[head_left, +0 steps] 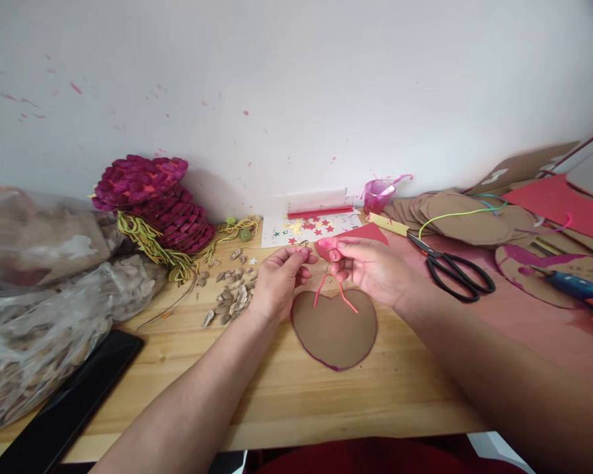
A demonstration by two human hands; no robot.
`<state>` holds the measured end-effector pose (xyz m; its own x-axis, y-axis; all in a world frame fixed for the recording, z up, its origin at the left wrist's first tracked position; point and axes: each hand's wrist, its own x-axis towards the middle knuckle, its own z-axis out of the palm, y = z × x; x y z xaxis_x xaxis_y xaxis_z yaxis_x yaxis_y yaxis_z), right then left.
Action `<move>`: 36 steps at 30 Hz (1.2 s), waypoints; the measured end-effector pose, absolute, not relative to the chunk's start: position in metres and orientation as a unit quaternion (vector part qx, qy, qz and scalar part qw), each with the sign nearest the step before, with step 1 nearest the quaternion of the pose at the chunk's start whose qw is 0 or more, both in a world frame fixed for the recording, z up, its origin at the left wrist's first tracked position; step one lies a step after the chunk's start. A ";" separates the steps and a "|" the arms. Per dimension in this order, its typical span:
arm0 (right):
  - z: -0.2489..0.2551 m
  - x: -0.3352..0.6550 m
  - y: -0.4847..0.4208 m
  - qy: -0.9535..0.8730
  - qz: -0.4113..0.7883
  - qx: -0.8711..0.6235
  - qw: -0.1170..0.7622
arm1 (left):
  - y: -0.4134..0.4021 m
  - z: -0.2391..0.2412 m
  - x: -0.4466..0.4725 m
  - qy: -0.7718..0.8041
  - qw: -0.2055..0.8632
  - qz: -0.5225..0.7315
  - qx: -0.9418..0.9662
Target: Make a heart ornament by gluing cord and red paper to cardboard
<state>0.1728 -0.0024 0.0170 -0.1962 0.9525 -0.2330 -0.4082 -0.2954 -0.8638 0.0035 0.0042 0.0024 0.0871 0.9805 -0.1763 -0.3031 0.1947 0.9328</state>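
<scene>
A heart-shaped piece of brown cardboard (335,332) with a purple painted edge lies flat on the wooden table (257,395) below my hands. Above its notch, my right hand (368,266) is pinched on an orange-pink cord (346,301), whose two ends hang down over the heart. My left hand (279,280) is closed at the fingertips a little to the left; a tiny dark loop shows at its fingers, too small to name. Behind my right hand lies a piece of red paper (373,232). The fingers partly hide the cord's upper part.
Scissors (454,270), stacked cardboard shapes (467,217) and a blue glue gun (578,289) lie right. Left are nutshell pieces (232,299), a purple shell-covered stack (163,204), plastic bags (64,322) and a black phone-like slab (74,401). Star confetti (309,227) and a pink-stained cup (378,194) stand behind.
</scene>
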 end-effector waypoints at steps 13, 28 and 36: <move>0.019 0.171 -0.006 -0.608 0.428 -0.452 0.492 | 0.002 0.003 0.005 0.378 0.648 0.543 0.377; 0.015 0.161 -0.012 -0.593 0.465 -0.399 0.523 | -0.007 0.010 0.013 0.324 0.739 0.511 0.296; 0.023 0.170 -0.009 -0.532 0.476 -0.438 0.546 | -0.008 0.009 0.010 0.361 0.708 0.498 0.348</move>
